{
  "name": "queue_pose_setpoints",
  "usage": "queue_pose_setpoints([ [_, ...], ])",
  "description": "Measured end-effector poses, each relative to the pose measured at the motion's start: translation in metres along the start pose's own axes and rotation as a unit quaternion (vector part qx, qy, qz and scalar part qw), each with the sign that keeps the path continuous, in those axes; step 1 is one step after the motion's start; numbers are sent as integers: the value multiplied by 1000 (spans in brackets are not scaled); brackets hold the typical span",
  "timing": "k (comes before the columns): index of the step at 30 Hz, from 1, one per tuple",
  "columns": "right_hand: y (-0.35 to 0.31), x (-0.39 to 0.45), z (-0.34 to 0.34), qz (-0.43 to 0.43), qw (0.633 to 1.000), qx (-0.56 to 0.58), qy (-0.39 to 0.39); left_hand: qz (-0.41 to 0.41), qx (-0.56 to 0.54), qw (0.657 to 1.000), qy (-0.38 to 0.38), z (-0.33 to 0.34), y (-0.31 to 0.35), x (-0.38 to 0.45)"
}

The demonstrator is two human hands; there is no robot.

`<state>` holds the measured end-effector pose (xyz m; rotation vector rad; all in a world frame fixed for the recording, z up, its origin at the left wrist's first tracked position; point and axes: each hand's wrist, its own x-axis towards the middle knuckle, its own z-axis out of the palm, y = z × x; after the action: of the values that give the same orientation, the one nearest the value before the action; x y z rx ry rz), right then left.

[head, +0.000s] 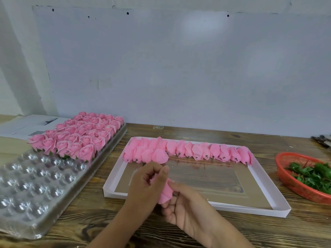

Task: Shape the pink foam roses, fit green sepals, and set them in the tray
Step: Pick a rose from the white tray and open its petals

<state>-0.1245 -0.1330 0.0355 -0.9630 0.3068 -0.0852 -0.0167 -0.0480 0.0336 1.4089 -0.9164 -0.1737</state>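
Note:
A closed pink foam rose bud point(165, 193) is held between both hands over the near left corner of the white box lid point(259, 178). My left hand point(148, 183) pinches the bud's upper petals with curled fingers. My right hand point(186, 208) grips its lower end from below. Several unshaped pink buds point(188, 150) lie in rows along the lid's far side. Finished open roses point(77, 136) with green sepals fill the far part of the clear plastic dimpled tray point(26, 190). Green sepals point(311, 174) lie in a red basket point(286, 176) at the right.
Everything lies on a wooden table point(93, 228) that ends at a pale wall. A newspaper point(23, 126) lies at the far left behind the tray. Dark tools point(322, 140) show at the right edge.

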Motion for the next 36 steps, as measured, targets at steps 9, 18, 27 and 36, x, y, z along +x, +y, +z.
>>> queue_pose_setpoints([
  [9, -6, -3, -6, -21, 998, 56, 27, -11, 63, 985, -159, -12, -15, -3],
  [18, -9, -4, -5, -37, 998, 44, 36, 22, 91, 978, -188, -12, -17, -4],
  [27, -8, -2, -5, -44, 998, -3, 48, 0, -6, 995, -99, -10, -4, 2],
  [36, -4, 2, -4, -101, 985, -92, 105, -23, 2, 999, -45, -12, -9, 6],
])
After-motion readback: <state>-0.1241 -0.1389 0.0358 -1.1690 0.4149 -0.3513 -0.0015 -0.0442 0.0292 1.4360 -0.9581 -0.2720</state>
